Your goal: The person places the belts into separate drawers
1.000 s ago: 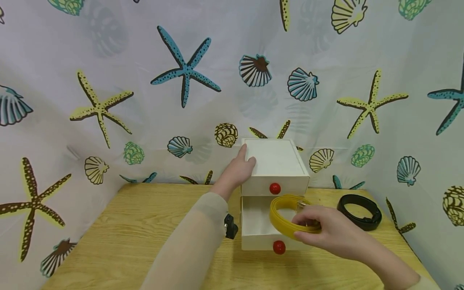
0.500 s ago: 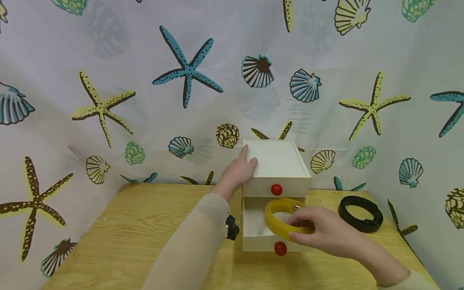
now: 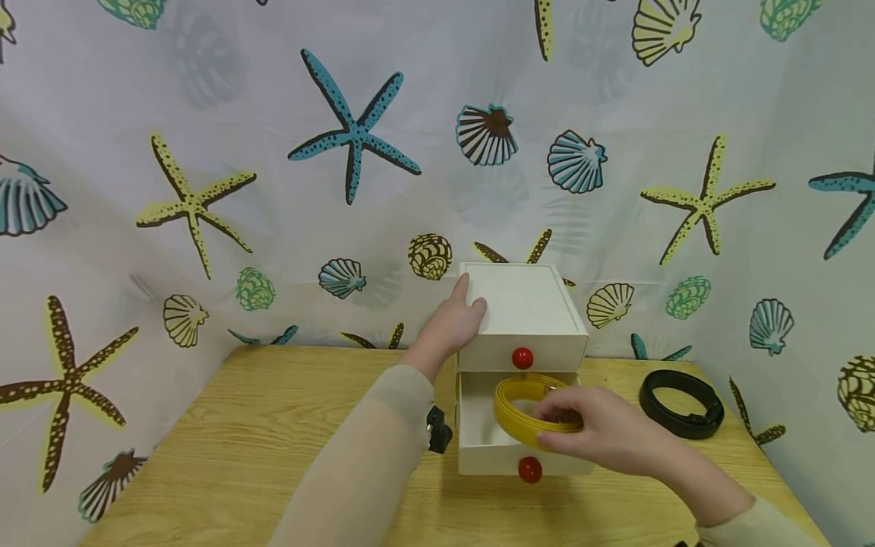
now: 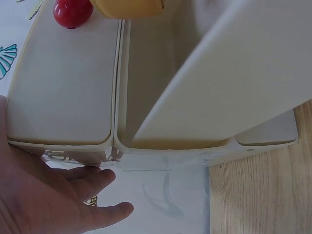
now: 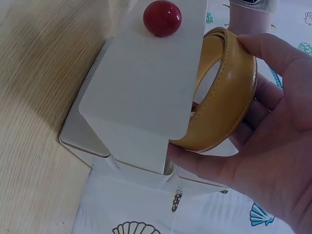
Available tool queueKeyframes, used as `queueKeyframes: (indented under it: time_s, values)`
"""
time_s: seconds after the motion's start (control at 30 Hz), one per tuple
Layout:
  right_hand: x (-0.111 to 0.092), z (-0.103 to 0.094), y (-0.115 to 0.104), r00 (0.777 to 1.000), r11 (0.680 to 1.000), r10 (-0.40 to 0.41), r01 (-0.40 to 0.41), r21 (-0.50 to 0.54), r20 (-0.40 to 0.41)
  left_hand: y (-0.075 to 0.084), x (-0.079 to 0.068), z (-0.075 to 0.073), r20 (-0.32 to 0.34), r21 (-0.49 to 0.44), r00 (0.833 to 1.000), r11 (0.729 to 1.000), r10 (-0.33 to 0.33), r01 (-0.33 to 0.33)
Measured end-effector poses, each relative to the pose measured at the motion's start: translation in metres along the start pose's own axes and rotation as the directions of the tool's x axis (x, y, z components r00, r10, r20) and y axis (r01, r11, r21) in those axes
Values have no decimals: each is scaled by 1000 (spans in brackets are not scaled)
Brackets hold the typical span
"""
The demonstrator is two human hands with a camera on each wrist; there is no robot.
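A small white drawer cabinet [image 3: 522, 300] stands near the back of the table. Its top drawer is closed, while the drawer [image 3: 478, 457] below is pulled out. My left hand [image 3: 451, 323] rests on the cabinet's left side and top edge, its fingers extended; in the left wrist view the fingers [image 4: 92, 183] lie along the side. Between thumb and fingers, my right hand [image 3: 601, 425] pinches a coiled yellow belt [image 3: 513, 418] with a metal buckle. The belt is over the pulled-out drawer, partly inside its opening, tilted in the right wrist view. Whether it touches the drawer floor cannot be told.
A coiled black belt [image 3: 673, 418] lies on the wooden table [image 3: 273, 425] to the right of the cabinet. Red round knobs [image 3: 522, 358] stick out from the drawer fronts. A curtain [image 3: 410, 213] printed with shells and starfish hangs behind and at both sides.
My right hand has moved left with the yellow belt, slightly further into the drawer opening. My left hand stays on the cabinet. The view has shifted slightly.
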State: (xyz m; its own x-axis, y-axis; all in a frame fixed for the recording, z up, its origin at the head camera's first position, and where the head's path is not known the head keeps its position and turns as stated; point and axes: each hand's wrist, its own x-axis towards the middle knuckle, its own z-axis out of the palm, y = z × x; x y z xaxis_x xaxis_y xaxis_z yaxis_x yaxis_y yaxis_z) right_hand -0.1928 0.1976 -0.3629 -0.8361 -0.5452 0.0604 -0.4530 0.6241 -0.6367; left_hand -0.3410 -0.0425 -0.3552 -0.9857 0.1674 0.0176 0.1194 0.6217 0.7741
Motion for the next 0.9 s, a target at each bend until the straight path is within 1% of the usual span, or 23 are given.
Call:
queueKeyframes:
  time_s: [0.17,0.43,0.63,0.9]
  values:
    - [4,1,1,1000,1000,8,-8,-14,0,1,-1,0,-3,-5,1000,1000,-2,2]
    - [11,4,4,1000,1000,23,-23,13,9,1,-1,1,-7,-9,1000,1000,-18,18]
    - [16,7,6,999,999,38,-38,6,8,0,-2,0,-10,-6,1000,1000,-13,13]
    - [22,11,8,1000,999,31,-31,15,4,0,-2,0,-9,-16,1000,1000,-5,5]
